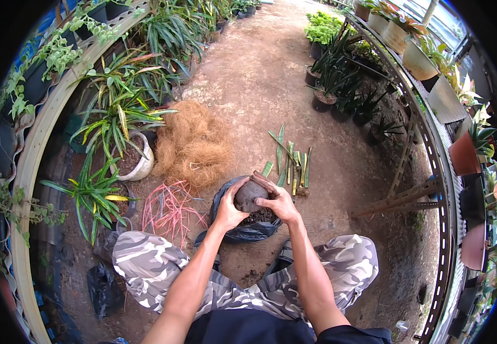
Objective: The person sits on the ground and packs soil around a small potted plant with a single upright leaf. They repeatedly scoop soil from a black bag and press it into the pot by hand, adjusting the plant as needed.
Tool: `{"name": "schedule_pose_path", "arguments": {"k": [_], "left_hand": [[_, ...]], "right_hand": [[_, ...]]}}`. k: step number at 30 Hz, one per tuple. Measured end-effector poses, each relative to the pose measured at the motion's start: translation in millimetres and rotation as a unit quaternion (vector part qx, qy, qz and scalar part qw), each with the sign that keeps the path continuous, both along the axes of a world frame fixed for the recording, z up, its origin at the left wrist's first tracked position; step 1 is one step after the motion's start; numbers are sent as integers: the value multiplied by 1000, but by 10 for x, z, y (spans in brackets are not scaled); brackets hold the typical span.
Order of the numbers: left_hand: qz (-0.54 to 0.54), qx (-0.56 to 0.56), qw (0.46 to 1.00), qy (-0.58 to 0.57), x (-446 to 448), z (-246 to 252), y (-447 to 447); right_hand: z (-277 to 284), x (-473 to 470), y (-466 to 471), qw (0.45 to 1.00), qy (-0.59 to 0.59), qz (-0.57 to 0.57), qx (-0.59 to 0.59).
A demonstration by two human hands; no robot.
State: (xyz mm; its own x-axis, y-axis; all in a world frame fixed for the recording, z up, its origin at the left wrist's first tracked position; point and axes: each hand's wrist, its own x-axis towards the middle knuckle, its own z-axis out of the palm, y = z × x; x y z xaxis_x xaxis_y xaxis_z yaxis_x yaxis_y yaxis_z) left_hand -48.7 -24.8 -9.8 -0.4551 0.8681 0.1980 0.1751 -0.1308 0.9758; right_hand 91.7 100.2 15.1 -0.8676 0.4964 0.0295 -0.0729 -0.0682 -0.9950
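Between my two palms sits a rounded ball of dark, moist soil (248, 195). My left hand (230, 208) cups its left side, and my right hand (280, 202) wraps the right side with the thumb pressed on its face. Soil smears the fingers of both hands. Just below the ball is a black plastic bag (250, 233), its mouth folded open around loose dark potting soil (259, 216). Beyond it, several cut snake plant leaf pieces (293, 163) lie on the ground. The ball and hands hide part of the bag.
Brown coconut fibre (194, 144) is heaped ahead on the left, with tangled pink plastic twine (168, 210) nearer me. A white pot (143, 165) holds a variegated plant beside the fibre. Metal shelving (442, 215) with potted plants lines the right. A crumpled black bag (104, 288) lies left.
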Motion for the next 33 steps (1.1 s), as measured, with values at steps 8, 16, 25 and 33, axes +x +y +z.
{"name": "schedule_pose_path", "arguments": {"k": [8, 16, 25, 33], "left_hand": [[-105, 12, 994, 31, -56, 186, 14], [-105, 12, 994, -41, 3, 222, 16], [-88, 27, 996, -21, -18, 165, -7], [-63, 21, 998, 14, 33, 241, 21]], "right_hand": [[-195, -17, -91, 970, 90, -65, -216], [-397, -46, -96, 966, 99, -101, -218], [-411, -57, -141, 963, 103, -100, -226], [-402, -58, -88, 981, 71, -105, -149]]}}
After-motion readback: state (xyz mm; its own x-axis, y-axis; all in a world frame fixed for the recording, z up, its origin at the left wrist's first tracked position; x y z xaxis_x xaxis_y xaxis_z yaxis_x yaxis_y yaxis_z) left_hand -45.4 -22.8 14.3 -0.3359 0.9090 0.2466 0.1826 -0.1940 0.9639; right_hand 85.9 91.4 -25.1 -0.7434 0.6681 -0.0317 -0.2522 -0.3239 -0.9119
